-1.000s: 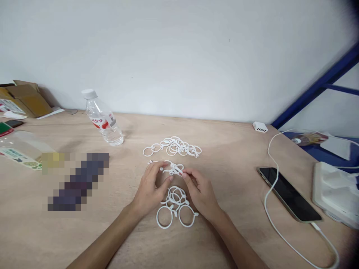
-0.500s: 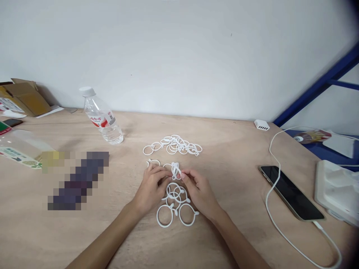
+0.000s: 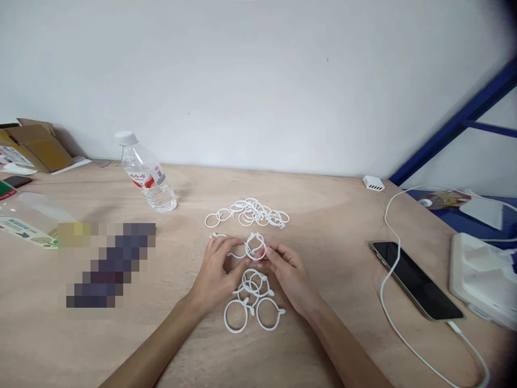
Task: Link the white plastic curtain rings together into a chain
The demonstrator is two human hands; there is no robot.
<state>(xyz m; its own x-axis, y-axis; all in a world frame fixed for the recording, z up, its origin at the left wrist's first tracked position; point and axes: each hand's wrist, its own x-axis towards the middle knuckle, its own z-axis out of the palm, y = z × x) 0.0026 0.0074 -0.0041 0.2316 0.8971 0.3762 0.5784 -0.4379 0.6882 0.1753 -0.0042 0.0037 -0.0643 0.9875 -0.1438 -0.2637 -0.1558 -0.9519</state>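
Note:
My right hand (image 3: 285,267) is closed, thumb and forefinger pinching white plastic curtain rings (image 3: 256,260) that overlap in front of me, small clips uppermost. My left hand (image 3: 220,267) is beside them, thumb and forefinger apart at the rings' left side; its other fingers are partly hidden. Behind the left hand, more white rings (image 3: 237,257) show in part. Nearer to me, between my forearms, lies a group of several overlapping rings (image 3: 235,332). Farther back is a tangled pile of similar rings (image 3: 247,223).
A water bottle (image 3: 147,175) stands at the back left, near a cardboard box (image 3: 44,148) and a larger clear bottle (image 3: 32,215). A blurred dark patch covers something at left. On the right lie a phone (image 3: 420,283) with a white cable (image 3: 383,280), a white tray (image 3: 480,275) and a small white block (image 3: 374,183).
The held rings have turned from edge-on to facing me, now showing as round hoops. My left thumb and forefinger have spread apart. The view has shifted slightly.

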